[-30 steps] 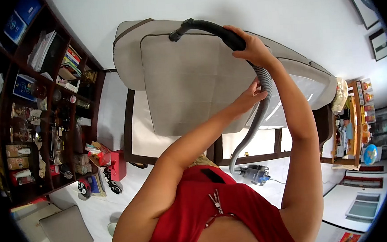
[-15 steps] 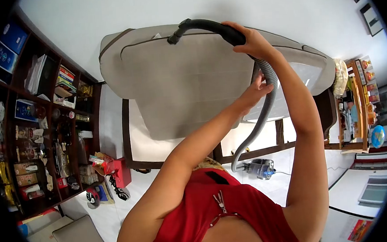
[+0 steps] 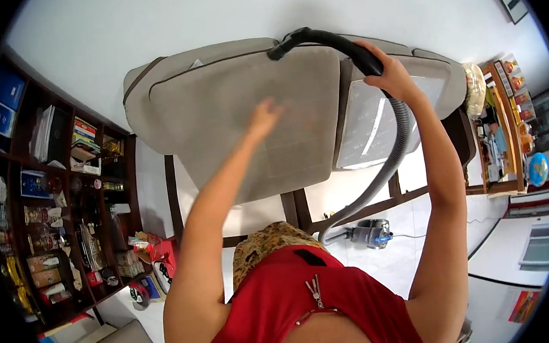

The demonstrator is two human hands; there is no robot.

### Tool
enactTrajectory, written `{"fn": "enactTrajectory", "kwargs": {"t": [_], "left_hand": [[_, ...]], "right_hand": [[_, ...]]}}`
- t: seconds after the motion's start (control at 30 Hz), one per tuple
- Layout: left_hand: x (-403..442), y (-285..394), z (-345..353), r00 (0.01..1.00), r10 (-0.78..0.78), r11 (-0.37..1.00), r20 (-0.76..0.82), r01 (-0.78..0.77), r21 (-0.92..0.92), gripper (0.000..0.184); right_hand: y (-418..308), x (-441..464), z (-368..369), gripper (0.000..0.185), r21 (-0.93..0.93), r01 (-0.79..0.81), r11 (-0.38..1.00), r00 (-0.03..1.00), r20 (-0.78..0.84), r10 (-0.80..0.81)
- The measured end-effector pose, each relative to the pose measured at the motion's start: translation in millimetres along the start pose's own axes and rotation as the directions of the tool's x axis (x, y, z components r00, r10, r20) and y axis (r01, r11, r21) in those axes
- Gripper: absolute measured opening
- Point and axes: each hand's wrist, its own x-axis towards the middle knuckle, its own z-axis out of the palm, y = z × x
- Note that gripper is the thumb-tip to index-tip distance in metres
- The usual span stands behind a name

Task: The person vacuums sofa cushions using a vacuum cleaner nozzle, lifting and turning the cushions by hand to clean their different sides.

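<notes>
Overhead-on, the right hand (image 3: pixel 394 79) is wrapped around the black handle (image 3: pixel 335 41) of a vacuum hose, its fingers closed over the upper side and the thumb beneath. From that grip the handle arches leftward and bends down to a dark nozzle (image 3: pixel 275 53), whose tip sits at the piped far edge of a large grey-beige cushion (image 3: pixel 221 118); whether it presses into the fabric cannot be told. On the other side of the grip, the grey ribbed hose (image 3: pixel 401 132) drops past the right forearm and curves back to the vacuum cleaner (image 3: pixel 371 233), which rests on the pale tiled floor (image 3: pixel 409 216) near the sofa's dark frame (image 3: pixel 300 206).

The left hand (image 3: pixel 264 119) is free, reaching out over the same cushion with its fingers extended and loosely apart; they are blurred, and contact with the fabric is unclear. Just to the right, a second cushion (image 3: pixel 430 102) bears a glossy clear sheet (image 3: pixel 365 125).

Behind the sofa rises a white wall (image 3: pixel 183 20). Crowded dark shelves (image 3: pixel 67 165) stand on the left, and a small globe (image 3: pixel 538 169) shows near a wooden rack (image 3: pixel 505 119) on the right.
</notes>
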Motion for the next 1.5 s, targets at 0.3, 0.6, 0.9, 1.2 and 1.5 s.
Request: {"fn": "enactTrajectory", "kwargs": {"t": [0.3,0.6,0.9,1.2,1.5], "left_hand": [[102.5,-134.6,-208.4,0.939,0.02,0.681,-0.344,0.239,0.693,0.074],[174.2,-146.4,-224.5,0.97,-0.045,0.695,-0.237,0.201,0.69,0.061],[45.7,-116.0,-211.1,0.817,0.477,0.655,-0.324,-0.085,0.751,0.035],[-87.0,-76.1,-189.9,0.71,0.609,0.638,-0.353,-0.175,0.75,0.026],[-158.9,-67.7,-169.3,0.622,0.679,0.629,-0.391,-0.216,0.747,0.028]], "right_hand": [[-19.7,-120.7,-4.4,0.078,-0.065,-0.273,0.96,0.924,-0.297,0.242],[-121.1,-171.0,69.3,0.082,-0.004,-0.185,0.983,0.919,-0.356,0.171],[-175.8,-158.2,82.3,0.078,-0.1,0.118,0.988,0.983,-0.128,-0.13],[-163.5,-225.9,29.6,0.076,-0.066,0.174,0.983,0.983,-0.047,-0.177],[-131.1,-337.8,-37.3,0.075,-0.123,0.046,0.991,0.987,-0.147,-0.064]]}}
